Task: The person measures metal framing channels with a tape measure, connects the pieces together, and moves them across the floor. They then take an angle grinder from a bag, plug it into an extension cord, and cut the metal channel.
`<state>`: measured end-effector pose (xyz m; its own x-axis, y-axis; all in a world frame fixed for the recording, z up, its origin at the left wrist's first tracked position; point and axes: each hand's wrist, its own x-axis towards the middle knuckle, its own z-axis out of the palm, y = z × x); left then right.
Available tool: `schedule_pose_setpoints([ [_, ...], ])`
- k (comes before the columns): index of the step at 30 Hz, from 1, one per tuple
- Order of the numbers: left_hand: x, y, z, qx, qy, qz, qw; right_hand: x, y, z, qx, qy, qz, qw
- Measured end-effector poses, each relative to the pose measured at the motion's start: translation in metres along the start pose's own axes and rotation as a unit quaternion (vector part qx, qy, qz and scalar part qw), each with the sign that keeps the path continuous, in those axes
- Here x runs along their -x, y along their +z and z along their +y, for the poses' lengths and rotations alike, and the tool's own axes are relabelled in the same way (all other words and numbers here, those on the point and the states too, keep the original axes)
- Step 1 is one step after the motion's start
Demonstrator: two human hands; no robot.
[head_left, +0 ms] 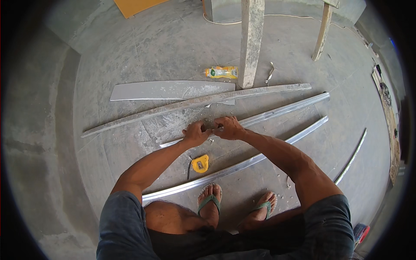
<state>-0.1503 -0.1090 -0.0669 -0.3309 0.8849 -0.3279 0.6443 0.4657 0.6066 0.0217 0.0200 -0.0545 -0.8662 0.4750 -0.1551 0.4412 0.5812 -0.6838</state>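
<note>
My left hand [196,133] and my right hand [227,128] are close together on a long silver metal channel [286,108], fingers curled at it around its left half; exactly what lies between the fingertips is hidden. A second metal channel [303,134] runs parallel, nearer my sandalled feet. Between the two channels lies a yellow tape measure [200,164], left of centre. Beyond my hands lie a long dusty batten [130,118] and a flat grey board [134,91], with pale dust and small debris around them on the floor.
An upright post [252,43] stands beyond the batten, beside a yellow plastic bottle [221,72]. A second post [323,34] is farther right. A yellow sheet [136,6] lies at the back; a thin strip [351,156] and planks [385,125] lie right, along the wall.
</note>
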Motion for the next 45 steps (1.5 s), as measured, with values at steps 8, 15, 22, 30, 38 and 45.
schedule_pose_setpoints([
  [8, -0.002, 0.003, 0.005, -0.002, 0.047, 0.013, 0.999, 0.011, 0.015, 0.014, 0.114, -0.108, 0.011, 0.988],
  [15, 0.013, -0.021, 0.015, -0.017, 0.051, -0.028, 0.998, 0.024, -0.010, -0.009, 0.080, -0.128, 0.025, 0.988],
  [22, 0.017, -0.072, 0.061, -0.104, -0.010, -0.053, 0.993, 0.022, -0.049, -0.041, 0.040, -0.144, 0.082, 0.985],
  [30, 0.039, -0.149, 0.200, -0.098, 0.018, -0.053, 0.994, 0.091, -0.183, -0.113, 0.123, -0.174, 0.272, 0.938],
  [38, 0.164, -0.244, 0.310, -0.037, -0.011, -0.008, 0.999, 0.391, -0.301, -0.262, -0.042, 0.225, 0.283, 0.931],
  [45, 0.247, -0.342, 0.426, -0.059, -0.076, -0.069, 0.993, 0.646, -0.240, -0.470, -0.142, 0.726, 0.159, 0.654],
])
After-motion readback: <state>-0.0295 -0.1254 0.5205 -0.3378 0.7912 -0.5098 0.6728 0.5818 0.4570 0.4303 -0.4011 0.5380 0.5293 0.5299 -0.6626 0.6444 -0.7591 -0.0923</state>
